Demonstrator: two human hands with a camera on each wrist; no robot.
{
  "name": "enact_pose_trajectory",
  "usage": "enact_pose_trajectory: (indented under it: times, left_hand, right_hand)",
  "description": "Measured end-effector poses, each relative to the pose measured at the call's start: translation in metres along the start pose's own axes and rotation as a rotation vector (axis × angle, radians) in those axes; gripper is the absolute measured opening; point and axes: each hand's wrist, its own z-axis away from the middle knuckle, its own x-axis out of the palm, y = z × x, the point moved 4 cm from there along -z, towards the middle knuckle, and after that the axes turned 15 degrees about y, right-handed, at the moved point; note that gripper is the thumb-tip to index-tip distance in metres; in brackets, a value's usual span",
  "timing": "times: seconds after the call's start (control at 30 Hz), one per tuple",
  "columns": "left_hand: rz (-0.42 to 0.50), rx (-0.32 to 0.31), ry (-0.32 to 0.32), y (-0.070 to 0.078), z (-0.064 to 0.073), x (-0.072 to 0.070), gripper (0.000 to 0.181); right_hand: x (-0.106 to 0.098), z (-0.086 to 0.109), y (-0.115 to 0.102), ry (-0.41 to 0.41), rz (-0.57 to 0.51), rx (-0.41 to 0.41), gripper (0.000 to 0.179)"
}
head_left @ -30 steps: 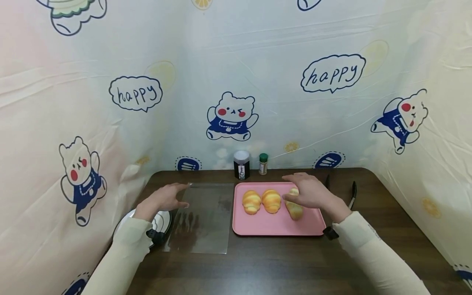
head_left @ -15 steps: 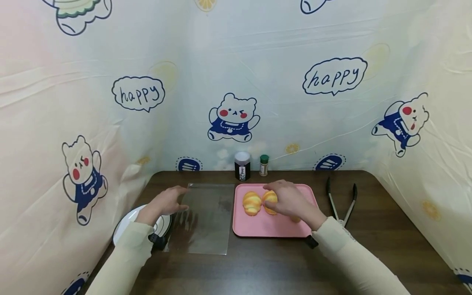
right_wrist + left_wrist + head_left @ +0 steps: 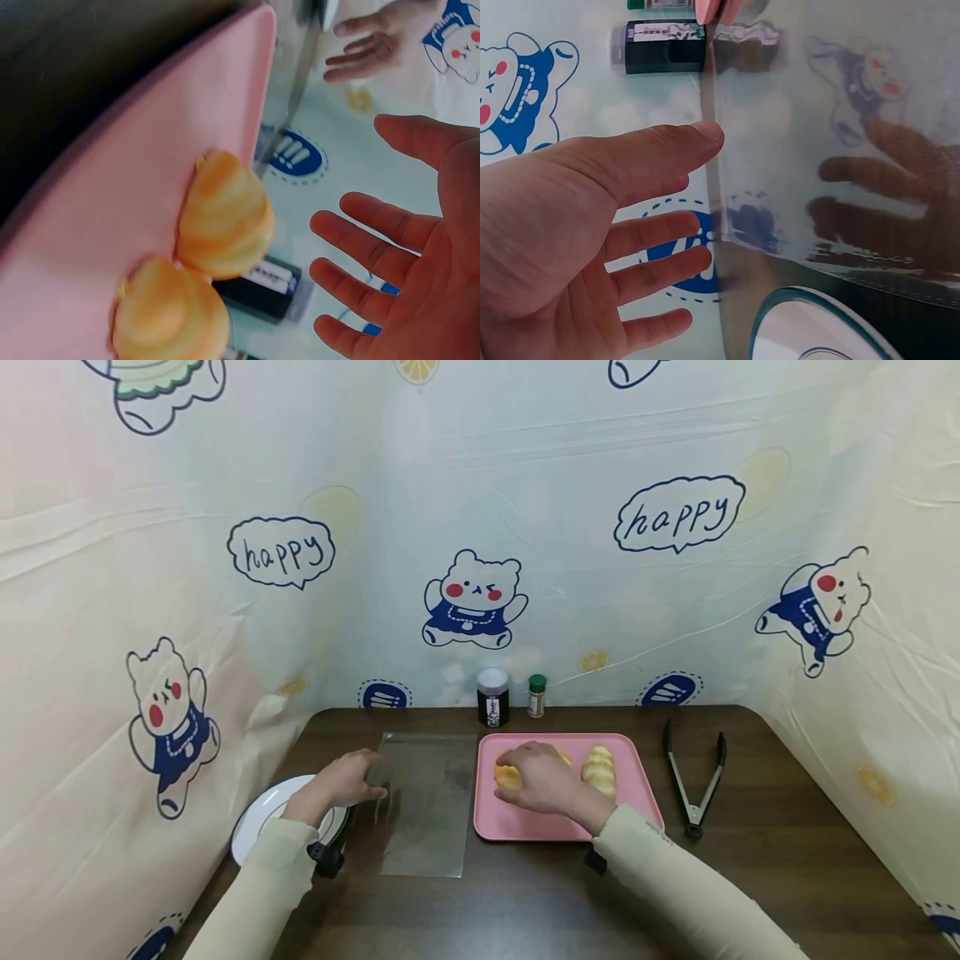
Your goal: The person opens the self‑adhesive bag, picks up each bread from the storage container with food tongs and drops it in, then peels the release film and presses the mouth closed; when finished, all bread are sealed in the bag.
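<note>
A pink tray [image 3: 498, 823] lies on the brown table. On it are two golden, ridged bread rolls, a near one [image 3: 225, 214] and another roll [image 3: 171, 315] beside it in the right wrist view, plus a paler, longer roll [image 3: 598, 770] on the right. Over the golden rolls, partly covering them in the head view, hovers my right hand [image 3: 546, 781] with fingers spread and nothing held. My left hand [image 3: 341, 787], fingers apart and holding nothing, is above the left edge of a flat, clear plastic sheet or bag [image 3: 423, 818], which reflects the hand.
A white plate [image 3: 253, 822] stands at the left, partly under the left forearm. Black-tipped tongs [image 3: 694, 814] lie spread right of the tray. At the back stand a dark jar [image 3: 492, 700] and a green-capped shaker [image 3: 536, 700]. A printed curtain surrounds the table.
My right hand has moved left over the tray, from the pale roll to the golden ones, uncovering the pale roll and the tongs. My left hand has barely moved.
</note>
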Motion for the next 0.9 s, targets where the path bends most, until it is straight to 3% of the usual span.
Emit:
enact_pose_trajectory:
  times: [0.17, 0.4, 0.67, 0.9]
  left_hand:
    - [-0.027, 0.022, -0.01, -0.002, 0.0, 0.006, 0.061]
    - [-0.01, -0.019, -0.042, -0.004, -0.001, 0.015, 0.06]
    - [-0.021, -0.036, -0.043, -0.005, -0.003, 0.022, 0.057]
    - [-0.081, -0.064, -0.038, -0.008, -0.006, 0.029, 0.058]
  right_hand:
    - [0.017, -0.004, -0.008, -0.02, 0.017, -0.036, 0.047]
    - [0.035, -0.009, -0.02, -0.057, 0.019, -0.053, 0.047]
    - [0.056, -0.013, -0.026, -0.078, 0.097, -0.079, 0.051]
    - [0.066, -0.015, -0.037, -0.102, 0.173, -0.121, 0.051]
